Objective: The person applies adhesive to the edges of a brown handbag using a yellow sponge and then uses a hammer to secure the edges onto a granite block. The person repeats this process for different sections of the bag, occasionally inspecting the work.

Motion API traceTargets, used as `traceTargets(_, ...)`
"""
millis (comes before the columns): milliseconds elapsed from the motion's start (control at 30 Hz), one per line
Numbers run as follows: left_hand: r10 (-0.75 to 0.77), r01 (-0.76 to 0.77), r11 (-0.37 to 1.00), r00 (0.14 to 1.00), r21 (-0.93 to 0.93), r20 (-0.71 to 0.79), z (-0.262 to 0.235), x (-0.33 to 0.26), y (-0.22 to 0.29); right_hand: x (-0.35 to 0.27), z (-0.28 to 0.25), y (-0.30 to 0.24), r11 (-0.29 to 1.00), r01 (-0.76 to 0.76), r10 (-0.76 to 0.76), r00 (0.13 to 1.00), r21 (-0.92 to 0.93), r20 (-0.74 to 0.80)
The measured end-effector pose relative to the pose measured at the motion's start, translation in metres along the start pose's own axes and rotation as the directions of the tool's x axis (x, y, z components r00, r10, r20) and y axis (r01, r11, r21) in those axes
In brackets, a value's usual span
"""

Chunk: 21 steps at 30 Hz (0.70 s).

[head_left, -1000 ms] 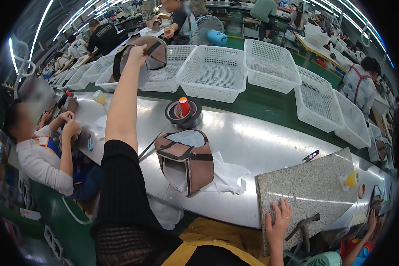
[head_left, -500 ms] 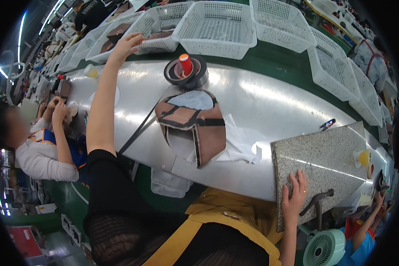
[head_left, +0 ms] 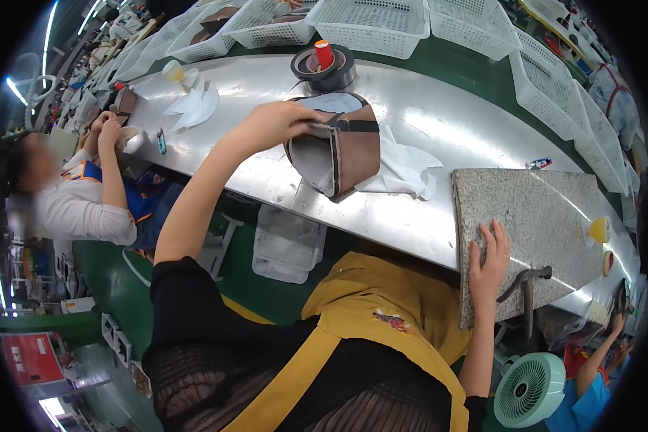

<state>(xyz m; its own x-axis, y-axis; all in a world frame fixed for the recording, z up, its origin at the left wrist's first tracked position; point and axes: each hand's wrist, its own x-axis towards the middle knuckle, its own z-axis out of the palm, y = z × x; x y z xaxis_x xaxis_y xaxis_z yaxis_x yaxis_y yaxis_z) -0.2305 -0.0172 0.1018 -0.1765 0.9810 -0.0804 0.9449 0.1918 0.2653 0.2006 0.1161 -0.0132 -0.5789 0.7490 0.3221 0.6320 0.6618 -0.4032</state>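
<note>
A brown bag piece with black trim and a pale lining [head_left: 358,155] stands on the metal table, its hollow side facing me. My left hand [head_left: 277,126] reaches across to it, fingers closed over its upper left edge; the fingertips are partly hidden against the trim. White sheets [head_left: 403,167] lie under and beside the bag. To the right, my right hand [head_left: 491,261] rests on the near left part of a speckled stone slab [head_left: 533,216], its fingers stretched out and holding nothing.
Behind the bag sit black tape rolls [head_left: 342,72] with a red spool [head_left: 323,55]. White plastic crates [head_left: 371,29] line the far side. A hammer [head_left: 527,288] lies at the slab's near edge, above a green fan [head_left: 530,394]. A co-worker [head_left: 86,191] sits at left.
My left hand has come back from the far crates and taken hold of the bag's edge. The black strap no longer stretches across the table. My right hand stays on the slab.
</note>
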Motion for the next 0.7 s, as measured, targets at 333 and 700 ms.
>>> traceTargets(333,0.22,-0.25,0.961,0.949,-0.119,-0.225,-0.065,0.007,0.126,-0.003,-0.024,-0.009,0.818,-0.087,0.124,0.992,0.569,-0.026)
traceTargets(700,0.513,-0.603,0.776,0.773,-0.183,-0.373,0.074,0.113,0.248,-0.042,-0.073,0.045,0.738,-0.151,0.344,0.923,0.657,-0.174)
